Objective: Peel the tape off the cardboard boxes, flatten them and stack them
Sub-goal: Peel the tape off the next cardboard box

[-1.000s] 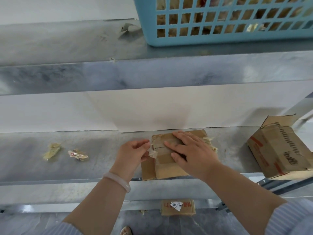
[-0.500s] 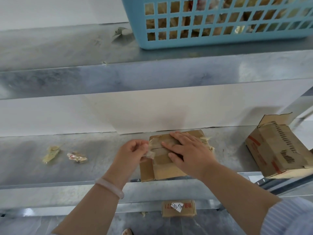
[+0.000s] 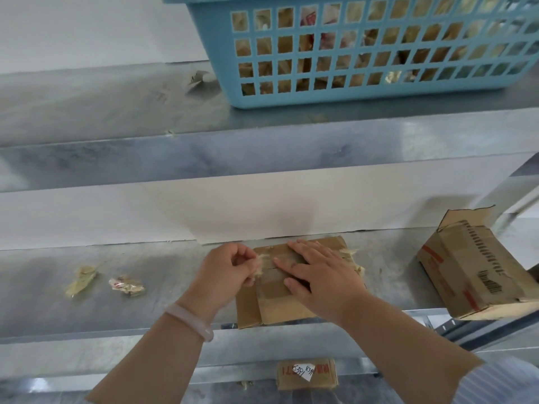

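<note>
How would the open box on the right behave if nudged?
The box probably slides easily: the metal shelf looks smooth. Open-flapped, so likely empty and light. Its near corner seems past the edge, so it may tip off.

Running across in tiers of dull galvanised metal shelving [image 3: 43, 310], backing onto a plain white wall [image 3: 87, 27], reflecting soft, even light.

Cropped: blue basket [image 3: 364, 93] top; box [image 3: 280, 307] middle under right hand [image 3: 323, 275].
</note>
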A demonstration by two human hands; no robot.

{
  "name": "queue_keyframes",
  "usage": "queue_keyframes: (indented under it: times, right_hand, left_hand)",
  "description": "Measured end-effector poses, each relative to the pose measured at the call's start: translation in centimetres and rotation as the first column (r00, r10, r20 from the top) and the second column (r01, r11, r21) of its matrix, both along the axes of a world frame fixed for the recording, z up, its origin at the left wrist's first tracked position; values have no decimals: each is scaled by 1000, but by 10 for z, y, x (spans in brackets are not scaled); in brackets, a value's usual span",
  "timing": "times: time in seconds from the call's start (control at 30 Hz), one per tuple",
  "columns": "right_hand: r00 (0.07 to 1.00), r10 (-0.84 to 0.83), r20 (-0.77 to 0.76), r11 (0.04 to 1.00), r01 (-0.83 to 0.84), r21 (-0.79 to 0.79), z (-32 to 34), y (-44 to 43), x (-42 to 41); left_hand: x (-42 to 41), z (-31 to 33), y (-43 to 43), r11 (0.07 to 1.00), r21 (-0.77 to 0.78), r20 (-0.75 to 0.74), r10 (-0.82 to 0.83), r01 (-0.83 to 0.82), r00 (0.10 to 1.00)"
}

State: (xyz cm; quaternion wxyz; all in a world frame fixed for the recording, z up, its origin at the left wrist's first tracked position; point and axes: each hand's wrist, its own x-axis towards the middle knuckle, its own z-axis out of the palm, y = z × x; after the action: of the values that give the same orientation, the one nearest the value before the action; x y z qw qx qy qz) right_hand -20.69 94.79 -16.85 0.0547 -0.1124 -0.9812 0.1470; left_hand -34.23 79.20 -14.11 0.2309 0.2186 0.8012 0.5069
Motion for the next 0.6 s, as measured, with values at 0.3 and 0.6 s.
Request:
queue_keyframes:
  times: [0.3, 0.6]
  right_hand:
    - [993, -110, -49, 952, 91, -294, 2, 12, -5]
    - [961, -273, -46, 851, 220, -476, 12, 6, -14]
  left_hand:
    - [21, -4, 25, 968, 212, 236, 81, -133, 968]
    - [32, -2, 31, 987, 158, 149, 16, -39, 989]
